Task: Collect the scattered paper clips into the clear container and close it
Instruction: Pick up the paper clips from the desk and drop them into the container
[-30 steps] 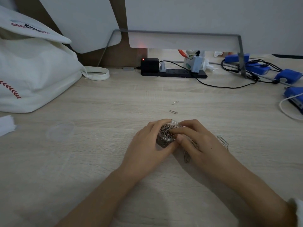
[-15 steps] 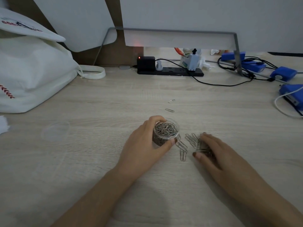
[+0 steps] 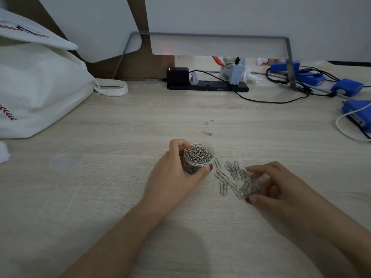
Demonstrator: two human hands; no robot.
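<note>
Head view: left grip (image 3: 176, 173) clasps the full clear container (image 3: 198, 159), right grip (image 3: 267, 187) pinches paper clips (image 3: 232, 177) at center; overfilling risks spillage onto the counter (image 3: 120, 197).

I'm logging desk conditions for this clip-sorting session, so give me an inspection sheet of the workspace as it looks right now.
Surface: light wood-grain desk, dry, no spills seen.
Job's things: clear container upright, open, nearly full of clips; loose clip pile to its right; two stray clips farther back; clear lid lying apart on the left.
Clutter: white cloth bag at left; blue devices at right.
Hands: left hand in a grip around the container; right hand curled over the pile, pinching clips.
Cables: black cord from the power strip; white cable at far right.
Surroundings: white panels and a grey metal frame behind the desk.
</note>
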